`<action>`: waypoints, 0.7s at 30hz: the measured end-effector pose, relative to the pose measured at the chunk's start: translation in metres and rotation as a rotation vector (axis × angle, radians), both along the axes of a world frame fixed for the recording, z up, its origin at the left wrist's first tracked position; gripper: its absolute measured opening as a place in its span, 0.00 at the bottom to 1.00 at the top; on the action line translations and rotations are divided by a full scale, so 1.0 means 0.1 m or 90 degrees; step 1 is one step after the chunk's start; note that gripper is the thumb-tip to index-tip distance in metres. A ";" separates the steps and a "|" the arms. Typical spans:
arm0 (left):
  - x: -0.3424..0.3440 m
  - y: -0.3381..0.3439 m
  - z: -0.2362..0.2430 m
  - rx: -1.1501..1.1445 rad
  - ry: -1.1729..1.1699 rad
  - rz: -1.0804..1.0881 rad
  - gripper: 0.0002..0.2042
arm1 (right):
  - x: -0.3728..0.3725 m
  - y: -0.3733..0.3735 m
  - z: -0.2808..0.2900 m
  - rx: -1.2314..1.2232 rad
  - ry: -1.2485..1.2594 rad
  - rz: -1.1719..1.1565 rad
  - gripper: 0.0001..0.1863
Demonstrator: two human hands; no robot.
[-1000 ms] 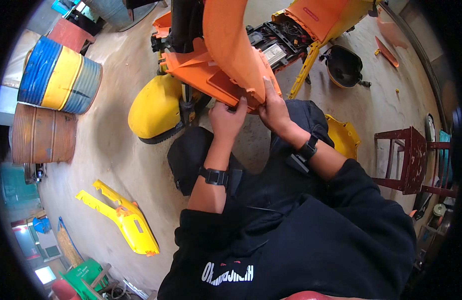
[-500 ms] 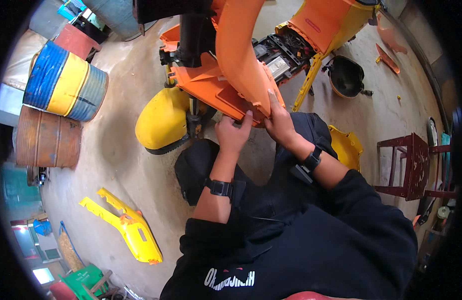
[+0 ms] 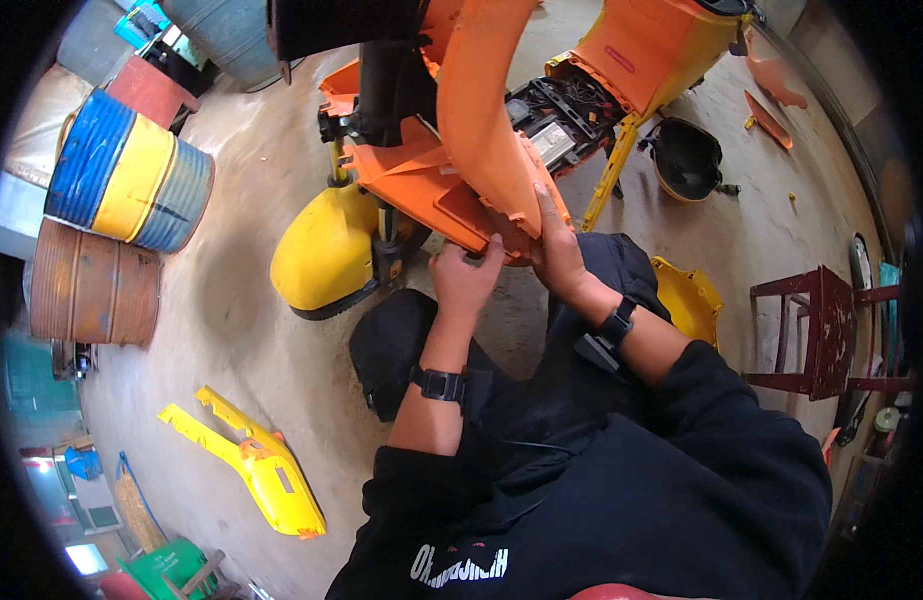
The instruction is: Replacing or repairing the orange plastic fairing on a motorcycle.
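Note:
Right in front of me stands a partly stripped scooter with orange body panels. My left hand [image 3: 467, 272] grips the lower edge of a broad orange panel [image 3: 421, 205], thumb on top and fingers curled under it. My right hand [image 3: 559, 252] is closed around the lower end of a curved orange panel [image 3: 481, 110], where the two panels meet. The fingertips beneath the panels are hidden. To the left of the broad panel is the yellow front fender [image 3: 326, 245] over the wheel. Behind the curved panel, wiring and a metal box [image 3: 553, 142] lie exposed in the scooter's frame.
A yellow side panel [image 3: 271, 478] lies on the floor at left, below metal drums [image 3: 131, 165]. Another yellow panel [image 3: 689, 298] rests beside my right knee. A black helmet-shaped shell [image 3: 687, 160] and a dark red wooden stool [image 3: 829, 330] are at right.
Both hands keep their hold on the orange panels, which have barely shifted. The whole view has moved slightly.

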State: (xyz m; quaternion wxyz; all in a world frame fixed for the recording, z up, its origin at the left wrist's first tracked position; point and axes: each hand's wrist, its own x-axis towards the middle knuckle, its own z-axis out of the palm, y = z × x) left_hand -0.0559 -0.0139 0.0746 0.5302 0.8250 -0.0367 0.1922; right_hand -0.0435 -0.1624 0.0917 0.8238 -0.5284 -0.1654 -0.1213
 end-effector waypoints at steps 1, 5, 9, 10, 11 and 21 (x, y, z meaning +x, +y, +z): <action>0.00 0.00 0.01 0.018 -0.012 0.007 0.12 | 0.02 -0.04 -0.03 -0.001 0.000 -0.006 0.24; 0.03 -0.06 0.04 0.013 -0.040 0.028 0.12 | 0.07 -0.15 -0.34 -0.620 -0.108 -0.303 0.39; 0.00 0.01 0.04 0.053 -0.027 0.066 0.12 | 0.13 -0.11 -0.12 -0.613 -0.160 -0.299 0.38; 0.00 -0.04 0.08 0.054 -0.016 0.061 0.12 | 0.14 -0.13 -0.23 -0.622 -0.148 -0.335 0.38; 0.01 -0.07 0.12 0.055 -0.005 0.058 0.12 | 0.14 -0.18 -0.37 -0.619 -0.158 -0.328 0.38; 0.07 -0.09 0.01 -0.038 0.207 0.003 0.21 | 0.21 -0.25 -0.52 -0.668 -0.172 -0.389 0.33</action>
